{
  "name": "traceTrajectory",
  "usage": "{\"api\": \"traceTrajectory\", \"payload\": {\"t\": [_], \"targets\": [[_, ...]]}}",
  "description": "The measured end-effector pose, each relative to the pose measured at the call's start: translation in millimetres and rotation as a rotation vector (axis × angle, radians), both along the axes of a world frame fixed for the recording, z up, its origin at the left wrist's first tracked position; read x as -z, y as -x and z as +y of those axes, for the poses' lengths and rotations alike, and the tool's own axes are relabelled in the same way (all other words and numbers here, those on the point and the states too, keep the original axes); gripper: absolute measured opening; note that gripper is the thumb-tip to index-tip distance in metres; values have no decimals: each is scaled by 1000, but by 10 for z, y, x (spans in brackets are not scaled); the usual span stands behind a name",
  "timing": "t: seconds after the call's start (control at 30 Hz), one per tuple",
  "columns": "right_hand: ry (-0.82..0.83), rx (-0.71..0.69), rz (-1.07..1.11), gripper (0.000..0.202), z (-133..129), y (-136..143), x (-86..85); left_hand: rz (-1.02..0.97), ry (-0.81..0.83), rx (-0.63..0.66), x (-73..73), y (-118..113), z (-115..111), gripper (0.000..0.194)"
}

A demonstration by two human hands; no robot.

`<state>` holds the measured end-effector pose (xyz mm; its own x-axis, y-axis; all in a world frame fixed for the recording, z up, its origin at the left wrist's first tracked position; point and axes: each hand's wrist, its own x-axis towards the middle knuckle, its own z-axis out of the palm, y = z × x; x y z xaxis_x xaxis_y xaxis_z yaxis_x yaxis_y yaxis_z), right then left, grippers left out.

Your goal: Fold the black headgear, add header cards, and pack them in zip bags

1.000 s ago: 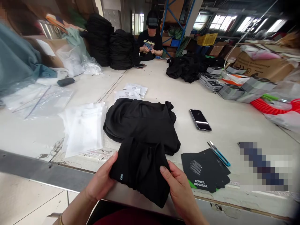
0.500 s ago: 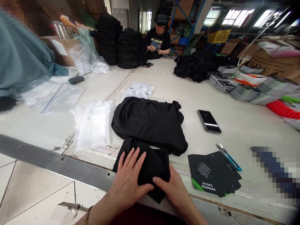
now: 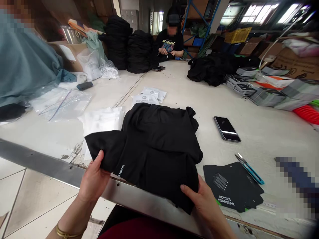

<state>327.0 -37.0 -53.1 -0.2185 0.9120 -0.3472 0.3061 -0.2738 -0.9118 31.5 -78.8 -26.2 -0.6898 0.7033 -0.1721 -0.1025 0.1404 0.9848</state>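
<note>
Left hand (image 3: 93, 181) and right hand (image 3: 208, 204) apart, each pinching one end of a black cloth (image 3: 163, 169), thumbs on top; finger positions underneath not visible. Cloth lies between the hands, over the near edge of the table (image 3: 179, 88). Long axis: left to right, right end slanting nearer. Lettering (image 3: 121, 171) sits closer to the left hand. Folded black pile (image 3: 161, 126) just beyond, on the far side; contact cannot be told.

Bright windows (image 3: 259, 14) beyond blue shelving (image 3: 210, 25); pale tiled floor (image 3: 37, 196) below
</note>
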Motion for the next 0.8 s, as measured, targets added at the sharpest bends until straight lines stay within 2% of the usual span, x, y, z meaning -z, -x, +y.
{"api": "traceTrajectory", "payload": {"t": [0.07,0.13,0.17,0.23,0.3,0.33,0.47,0.57,0.63,0.7,0.73,0.8], "targets": [[-134,40,-186,58,13,-91,16,180,62,-80,30,114,-76,57],[-344,116,-387,65,31,-134,10,517,127,-141,61,140,-151,71],[-456,144,-464,64,50,-137,-1,704,140,-108,71,131,-170,72],[-663,138,-560,53,115,-115,-23,1023,136,101,84,98,-142,60],[-799,57,-621,43,212,-71,-18,1216,153,362,92,79,-26,53],[-840,7,-648,41,267,-47,0,1271,187,460,95,81,55,55],[-902,-98,-731,42,441,21,127,1346,360,691,85,126,386,75],[-974,-96,-723,26,473,36,168,1362,391,715,37,152,501,77],[-1024,-55,-668,17,436,23,123,1384,339,662,-11,166,470,61],[-1042,-5,-562,13,347,-22,20,1374,218,603,-73,192,341,29],[-1023,-1,-493,11,283,-60,-48,1346,145,577,-110,211,242,17],[-901,-54,-310,6,124,-154,-198,1260,22,568,-197,263,-2,10]]}}
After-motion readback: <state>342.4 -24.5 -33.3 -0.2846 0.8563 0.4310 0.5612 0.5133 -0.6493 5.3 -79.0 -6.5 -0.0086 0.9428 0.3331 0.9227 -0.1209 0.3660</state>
